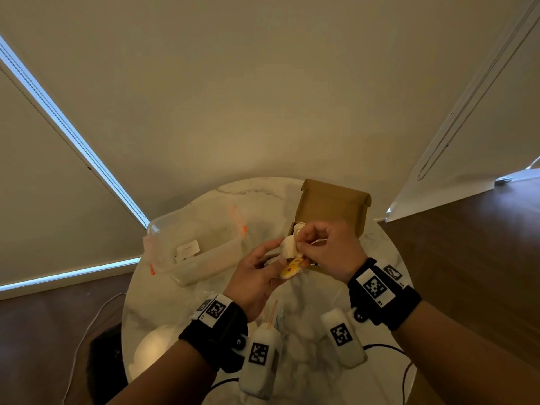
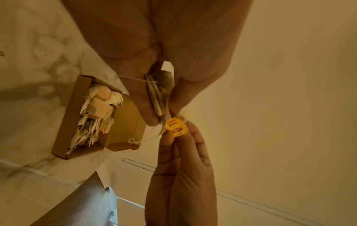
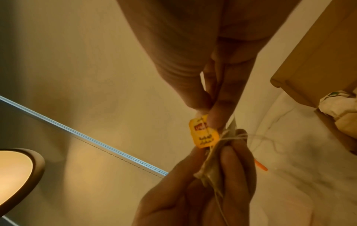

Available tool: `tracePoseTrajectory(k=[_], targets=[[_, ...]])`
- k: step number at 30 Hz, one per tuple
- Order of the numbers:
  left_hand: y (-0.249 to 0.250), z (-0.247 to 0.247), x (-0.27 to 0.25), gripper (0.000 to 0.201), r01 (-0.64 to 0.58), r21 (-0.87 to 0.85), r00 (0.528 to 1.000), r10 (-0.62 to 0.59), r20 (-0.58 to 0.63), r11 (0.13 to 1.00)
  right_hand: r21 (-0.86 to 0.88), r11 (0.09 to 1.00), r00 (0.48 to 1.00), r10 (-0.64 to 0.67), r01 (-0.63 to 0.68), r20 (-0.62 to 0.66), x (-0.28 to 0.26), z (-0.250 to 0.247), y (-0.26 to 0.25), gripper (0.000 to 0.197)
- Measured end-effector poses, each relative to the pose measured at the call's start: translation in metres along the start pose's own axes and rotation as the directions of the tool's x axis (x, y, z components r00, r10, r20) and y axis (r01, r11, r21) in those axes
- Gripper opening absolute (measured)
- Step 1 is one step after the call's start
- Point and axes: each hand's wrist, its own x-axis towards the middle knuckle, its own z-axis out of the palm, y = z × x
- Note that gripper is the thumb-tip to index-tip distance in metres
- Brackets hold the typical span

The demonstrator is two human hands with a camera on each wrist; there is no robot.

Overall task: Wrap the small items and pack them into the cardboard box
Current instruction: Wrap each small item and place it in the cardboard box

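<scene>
From the head view, my left hand (image 1: pixel 257 276) and right hand (image 1: pixel 327 252) meet above the middle of the round marble surface (image 1: pixel 306 361). Between them I hold a tea bag (image 1: pixel 289 249) with its yellow tag (image 1: pixel 292 270) hanging below. Just behind my right hand stands the cardboard box (image 1: pixel 333 209), lid flap raised at the far side. To the left lies a clear plastic tub (image 1: pixel 201 252) with orange clips. A thin straw (image 1: pixel 273 314) lies near my left wrist.

From the left wrist view, my left fingers (image 2: pixel 146 105) pinch the soft, folded paper tea bag (image 2: pixel 158 94), with thin string (image 2: pixel 135 78) wound across it. My right hand (image 2: pixel 181 175) reaches in from the other side, its fingertips pinching the small squarish yellow tag (image 2: pixel 176 127). The box (image 2: pixel 77 119) sits open on the surface, its left part full of pale wrapped tea bags (image 2: pixel 98 110).

From the right wrist view, my right fingers (image 3: pixel 216 116) press together on the tag (image 3: pixel 203 134), while my left hand (image 3: pixel 212 191) grips the tea bag (image 3: pixel 212 168). A brown box corner (image 3: pixel 309 68) is at the right, and a glowing lamp (image 3: pixel 15 172) at the left.
</scene>
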Motion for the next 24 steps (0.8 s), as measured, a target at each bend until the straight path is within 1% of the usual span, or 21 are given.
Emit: tracePoseTrajectory(k=[3, 5, 7, 9, 11, 14, 15, 16, 17, 18, 19, 20, 21, 22, 23, 24], targets=[[0.000, -0.001, 0.000, 0.041, 0.005, -0.022, 1.000, -0.005, 0.003, 1.000, -0.015, 1.000, 1.000, -0.005, 0.005, -0.008, 0.000, -0.006, 0.000, 0.007], [0.000, -0.003, 0.001, 0.036, 0.021, -0.013, 1.000, -0.021, -0.019, 1.000, -0.063, 0.997, 0.998, -0.044, 0.042, -0.038, 0.002, -0.011, 0.000, 0.014], [0.000, -0.005, 0.001, 0.039, 0.053, 0.010, 0.997, -0.052, -0.063, 0.999, -0.147, 0.984, 0.992, -0.109, 0.098, -0.067, 0.004, -0.016, -0.001, 0.022], [0.002, -0.005, 0.003, 0.042, 0.103, 0.044, 0.986, -0.096, -0.139, 0.994, -0.214, 0.967, 0.985, -0.156, 0.139, -0.068, 0.006, -0.020, -0.002, 0.020], [0.004, -0.006, 0.006, 0.036, 0.162, 0.046, 0.963, -0.148, -0.225, 0.986, -0.259, 0.953, 0.983, -0.176, 0.159, -0.044, 0.006, -0.023, -0.003, 0.013], [0.008, -0.007, 0.011, 0.018, 0.226, 0.012, 0.926, -0.211, -0.312, 0.974, -0.296, 0.932, 0.977, -0.210, 0.209, 0.029, 0.004, -0.023, -0.002, 0.019], [0.009, -0.007, 0.013, 0.017, 0.232, 0.040, 0.918, -0.205, -0.339, 0.972, -0.299, 0.929, 0.976, -0.211, 0.218, 0.055, 0.004, -0.022, -0.001, 0.021], [0.011, -0.007, 0.015, 0.022, 0.227, 0.102, 0.915, -0.176, -0.364, 0.968, -0.297, 0.928, 0.974, -0.212, 0.225, 0.078, 0.004, -0.021, 0.000, 0.022], [0.012, -0.007, 0.017, 0.029, 0.208, 0.198, 0.919, -0.122, -0.376, 0.958, -0.293, 0.928, 0.973, -0.210, 0.229, 0.094, 0.004, -0.019, 0.001, 0.022], [0.013, -0.007, 0.018, 0.035, 0.169, 0.322, 0.930, -0.043, -0.365, 0.931, -0.280, 0.934, 0.975, -0.200, 0.220, 0.099, 0.003, -0.018, 0.002, 0.022], [0.014, -0.008, 0.020, 0.039, 0.110, 0.463, 0.941, 0.057, -0.333, 0.880, -0.256, 0.946, 0.979, -0.181, 0.199, 0.092, 0.003, -0.017, 0.002, 0.022], [0.015, -0.009, 0.020, 0.039, 0.035, 0.599, 0.947, 0.165, -0.276, 0.800, -0.224, 0.959, 0.984, -0.158, 0.172, 0.078, 0.003, -0.016, 0.002, 0.022], [0.018, -0.011, 0.020, 0.034, -0.044, 0.703, 0.947, 0.254, -0.197, 0.710, -0.190, 0.970, 0.988, -0.139, 0.149, 0.065, 0.003, -0.016, 0.001, 0.022], [0.021, -0.012, 0.019, 0.024, -0.116, 0.759, 0.946, 0.303, -0.111, 0.641, -0.161, 0.978, 0.990, -0.125, 0.133, 0.059, 0.003, -0.015, 0.000, 0.022], [0.025, -0.010, 0.016, 0.012, -0.183, 0.774, 0.947, 0.321, -0.028, 0.606, -0.136, 0.983, 0.992, -0.117, 0.124, 0.055, 0.003, -0.015, -0.001, 0.022], [0.028, -0.006, 0.012, 0.003, -0.236, 0.759, 0.947, 0.320, 0.039, 0.606, -0.112, 0.986, 0.992, -0.117, 0.122, 0.051, 0.002, -0.015, -0.002, 0.022]])
